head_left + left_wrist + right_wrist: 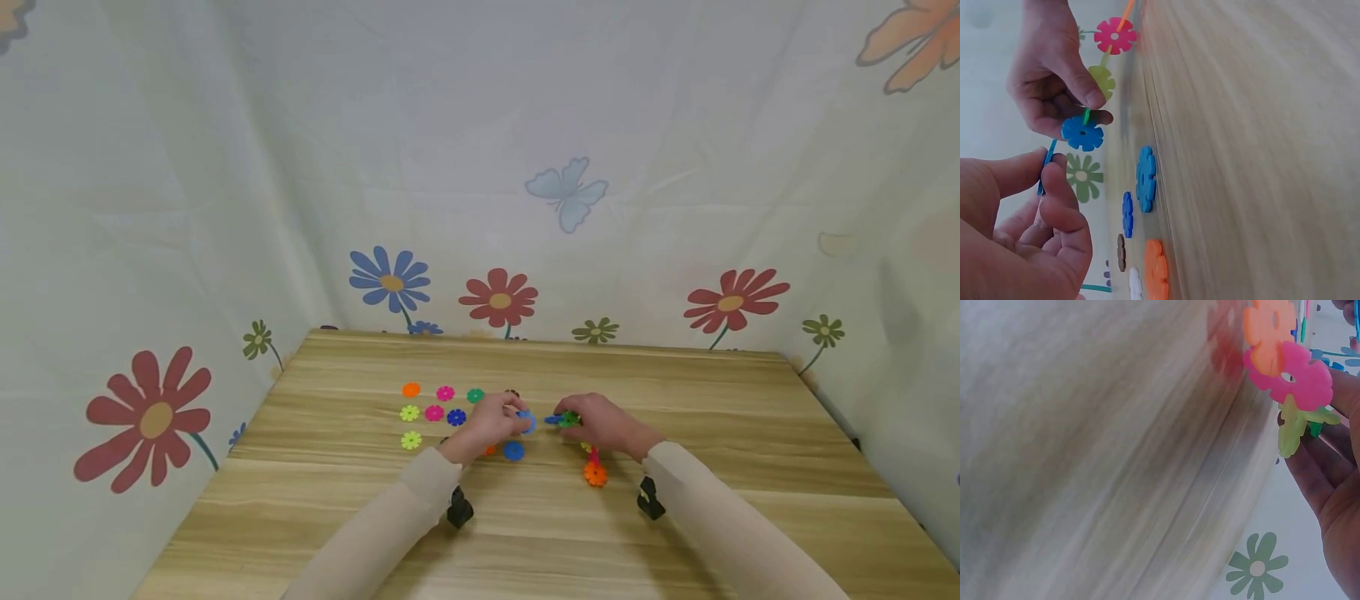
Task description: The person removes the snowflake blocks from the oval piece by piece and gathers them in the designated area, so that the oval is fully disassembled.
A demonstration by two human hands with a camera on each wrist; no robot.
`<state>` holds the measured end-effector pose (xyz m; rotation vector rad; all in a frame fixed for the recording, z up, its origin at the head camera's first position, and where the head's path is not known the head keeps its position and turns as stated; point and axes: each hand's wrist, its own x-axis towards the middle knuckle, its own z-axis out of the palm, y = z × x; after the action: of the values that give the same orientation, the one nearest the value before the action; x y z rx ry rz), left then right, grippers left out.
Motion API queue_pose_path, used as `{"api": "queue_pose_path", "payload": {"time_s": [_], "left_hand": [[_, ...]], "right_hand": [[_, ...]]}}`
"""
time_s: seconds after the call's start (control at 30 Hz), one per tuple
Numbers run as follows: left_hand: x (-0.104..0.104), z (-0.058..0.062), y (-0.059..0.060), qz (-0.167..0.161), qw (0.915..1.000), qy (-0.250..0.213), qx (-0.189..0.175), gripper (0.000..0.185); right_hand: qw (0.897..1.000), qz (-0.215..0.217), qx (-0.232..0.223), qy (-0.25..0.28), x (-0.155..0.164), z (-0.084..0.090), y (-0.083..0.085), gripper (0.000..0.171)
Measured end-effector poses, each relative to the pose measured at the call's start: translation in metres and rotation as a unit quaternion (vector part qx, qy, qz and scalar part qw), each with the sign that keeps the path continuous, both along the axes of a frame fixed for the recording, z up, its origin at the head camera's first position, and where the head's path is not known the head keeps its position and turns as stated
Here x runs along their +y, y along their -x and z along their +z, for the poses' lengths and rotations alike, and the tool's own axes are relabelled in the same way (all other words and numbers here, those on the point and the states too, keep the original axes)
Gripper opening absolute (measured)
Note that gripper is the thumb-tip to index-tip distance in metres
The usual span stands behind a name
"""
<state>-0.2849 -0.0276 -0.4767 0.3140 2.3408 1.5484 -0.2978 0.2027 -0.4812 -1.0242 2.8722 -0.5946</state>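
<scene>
Between thumb and fingertips, my left hand (489,425) pinches a light blue notched flower disc (528,422), seen nearly edge-on in the left wrist view. Facing it, my right hand (606,423) grips a chain of interlocked flower discs by its green disc (570,419). A blue disc (1082,134) forms the chain's end toward the left hand, close to the pinched disc. From the right fingers hang a yellow disc (1291,437), a pink disc (1300,378) and an orange disc (1269,331). The right palm hides part of the green disc.
Loose flower discs lie on the wooden table (735,533) left of and beneath the left hand, among them an orange disc (411,390), a dark blue disc (457,417) and a blue disc (513,451). A flower-printed curtain (450,167) stands around the table's back and sides.
</scene>
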Motion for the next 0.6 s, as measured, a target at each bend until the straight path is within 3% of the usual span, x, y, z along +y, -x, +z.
{"api": "queue_pose_path", "payload": {"time_s": [0.2, 0.6], "left_hand": [[-0.004, 0.000, -0.004, -0.048, 0.9974, 0.038, 0.037, 0.020], [-0.001, -0.003, -0.011, -0.130, 0.9887, 0.060, 0.043, 0.028]], "right_hand": [[1.000, 0.003, 0.006, 0.002, -0.001, 0.002, -0.001, 0.023], [1.000, -0.004, 0.008, 0.000, 0.000, 0.003, 0.000, 0.023]]}}
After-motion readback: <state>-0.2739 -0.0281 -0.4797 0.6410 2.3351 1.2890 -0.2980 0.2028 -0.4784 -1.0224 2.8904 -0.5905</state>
